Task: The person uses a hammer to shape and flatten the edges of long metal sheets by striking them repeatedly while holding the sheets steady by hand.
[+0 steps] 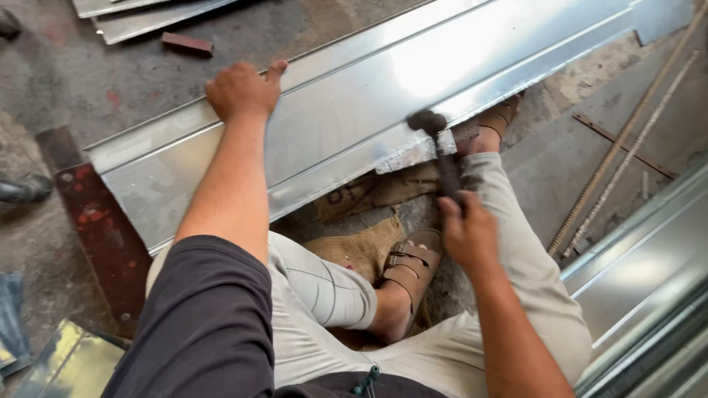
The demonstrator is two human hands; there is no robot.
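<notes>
While the person sits on the floor, a long metal sheet lies across the view.
Metal sheet [346, 118]: shiny, ribbed lengthwise, running from lower left to upper right, its near edge folded down.
Left hand [242, 90]: pressed on the sheet's far rib, fingers curled over the top, holding it down.
Right hand [466, 232]: just below the sheet's near edge, closed around the handle of a hammer.
Hammer [440, 147]: dark, blurred; its head meets the sheet's folded near edge.
Burlap sack [369, 221]: tan, crumpled under the sheet's near edge, faint dark print.
Sandalled foot [413, 269]: brown straps, below the sack.
Rods [627, 140]: thin, to the right of the sheet.
Red block [187, 44]: small, beyond the sheet's far edge.
</notes>
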